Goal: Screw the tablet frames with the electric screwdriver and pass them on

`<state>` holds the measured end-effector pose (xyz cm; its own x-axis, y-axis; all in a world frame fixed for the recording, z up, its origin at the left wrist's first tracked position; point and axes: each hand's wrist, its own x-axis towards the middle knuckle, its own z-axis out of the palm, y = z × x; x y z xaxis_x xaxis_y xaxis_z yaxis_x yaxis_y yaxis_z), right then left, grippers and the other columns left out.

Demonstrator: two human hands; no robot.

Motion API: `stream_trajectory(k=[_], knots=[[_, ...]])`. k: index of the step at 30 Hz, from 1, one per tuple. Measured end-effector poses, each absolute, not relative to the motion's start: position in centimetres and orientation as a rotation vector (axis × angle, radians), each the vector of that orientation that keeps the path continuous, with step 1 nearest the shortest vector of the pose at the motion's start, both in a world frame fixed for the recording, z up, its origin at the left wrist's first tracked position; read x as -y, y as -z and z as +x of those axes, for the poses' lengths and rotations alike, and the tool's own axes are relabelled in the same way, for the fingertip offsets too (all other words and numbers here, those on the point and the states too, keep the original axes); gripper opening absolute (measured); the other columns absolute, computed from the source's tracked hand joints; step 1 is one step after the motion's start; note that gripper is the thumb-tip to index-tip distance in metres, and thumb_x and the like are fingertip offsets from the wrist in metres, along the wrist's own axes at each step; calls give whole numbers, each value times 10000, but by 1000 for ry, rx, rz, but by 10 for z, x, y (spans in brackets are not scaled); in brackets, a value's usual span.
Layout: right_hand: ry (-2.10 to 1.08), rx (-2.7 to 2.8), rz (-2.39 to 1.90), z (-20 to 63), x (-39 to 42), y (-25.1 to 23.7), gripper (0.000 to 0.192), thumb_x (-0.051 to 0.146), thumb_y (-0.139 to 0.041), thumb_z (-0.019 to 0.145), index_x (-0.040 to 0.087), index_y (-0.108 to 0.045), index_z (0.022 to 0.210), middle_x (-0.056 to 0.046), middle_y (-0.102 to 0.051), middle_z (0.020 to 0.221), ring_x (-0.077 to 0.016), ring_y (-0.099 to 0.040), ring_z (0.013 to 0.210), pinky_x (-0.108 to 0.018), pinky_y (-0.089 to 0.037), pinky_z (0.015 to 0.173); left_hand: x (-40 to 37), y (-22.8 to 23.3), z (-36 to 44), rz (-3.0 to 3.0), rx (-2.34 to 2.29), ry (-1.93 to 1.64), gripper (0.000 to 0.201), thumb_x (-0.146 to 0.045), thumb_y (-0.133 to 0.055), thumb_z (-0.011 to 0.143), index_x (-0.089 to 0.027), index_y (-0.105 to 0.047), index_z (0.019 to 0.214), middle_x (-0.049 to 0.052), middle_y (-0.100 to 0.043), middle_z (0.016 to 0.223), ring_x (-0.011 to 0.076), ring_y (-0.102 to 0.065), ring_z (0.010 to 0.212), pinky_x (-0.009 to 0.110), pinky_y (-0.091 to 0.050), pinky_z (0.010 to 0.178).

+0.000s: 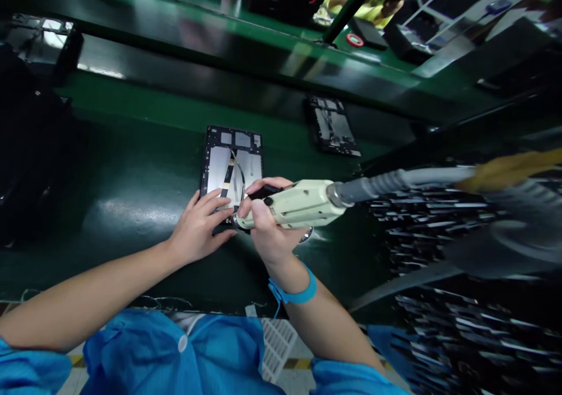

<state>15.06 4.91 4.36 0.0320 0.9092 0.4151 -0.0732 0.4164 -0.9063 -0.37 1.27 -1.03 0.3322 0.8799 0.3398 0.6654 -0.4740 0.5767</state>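
An open tablet housing [217, 164] lies flat on the green bench, its silver inside and black frame showing, with a dark flat ribbon cable across it. My left hand [195, 231] rests with spread fingers over the housing's lower left edge and grips nothing. My right hand [274, 240], wearing a blue wrist strap [302, 289], is wrapped round a cream powered screwdriver [305, 205]. The tool's tip end is at the housing's lower right corner, close to my left fingertips; the exact contact is hidden by my fingers. A grey hose leaves the tool's rear to the right.
Another open tablet housing [333, 126] lies at the back right. Dark stacked parts [35, 143] stand on the left, and racks of many thin pieces [439, 231] fill the right. Behind the raised shelf are a red tape roll [355, 39] and a person in yellow [386, 6].
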Motion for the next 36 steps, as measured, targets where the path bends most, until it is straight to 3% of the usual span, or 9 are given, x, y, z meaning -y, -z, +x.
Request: stream_trajectory(k=[6,20,36], knots=[[-971,1354,-844,150,-46,-45,263,305,-719,866,240,-620,1101,-30,-671,941,-200,-704,793,-407,-635,745,-13,9,-2,2260,-1379,-891,288,-280,-672,941,-236,-679,1226,104,-648,1395,326,-484,1434,640,-332,1187],[-864,1296,-783,162,-48,-51,246,283,-648,917,292,-578,1152,6,-644,1000,-99,-630,538,-284,-545,518,-14,14,-3,2275,-1374,-937,286,-281,-705,935,-222,-695,1214,115,-674,1347,330,-511,1410,639,-355,1167],[-885,1403,-830,167,-46,-44,264,251,-677,896,275,-586,1142,3,-668,977,-116,-645,589,-310,-592,597,-16,14,-1,2246,-1398,-928,262,-255,-679,944,-246,-712,1204,104,-678,1347,321,-511,1413,637,-350,1171]])
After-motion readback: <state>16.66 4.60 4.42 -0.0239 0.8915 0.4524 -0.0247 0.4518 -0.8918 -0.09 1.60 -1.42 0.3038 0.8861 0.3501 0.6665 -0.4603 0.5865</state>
